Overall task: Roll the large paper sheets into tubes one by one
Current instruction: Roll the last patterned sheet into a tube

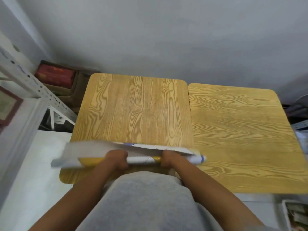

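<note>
Both hands are curled round one printed paper sheet [143, 160] that is already wound most of the way into a tube, held across the near edge of the left wooden worktop [133, 110], just in front of the person's grey-clad body. The left hand [116, 160] has its grip closed round the roll left of centre, fingers wrapped over and knuckles up; the right hand [169, 158] has its grip closed the same way nearer the right end, where a blue band shows on the tube's tip. Between the hands the roll shows white with thin lines and yellow patches. A loose flap of the sheet [78, 152] stands free on the far side and trails out to the left, blurred, so its exact edge cannot be made out. The paper looks light and thin, springy rather than stiff: it will likely try to unwind if either grip slackens, and it will crease or flatten if squeezed hard. A firm but gentle hold with the hands spread well apart, as here, seems right, since gripping only the middle would probably let the ends cone out. The free flap is the part to tame, and the overhanging left end looks the likeliest to bend. A second wooden worktop [241, 130] adjoins on the right.
</note>
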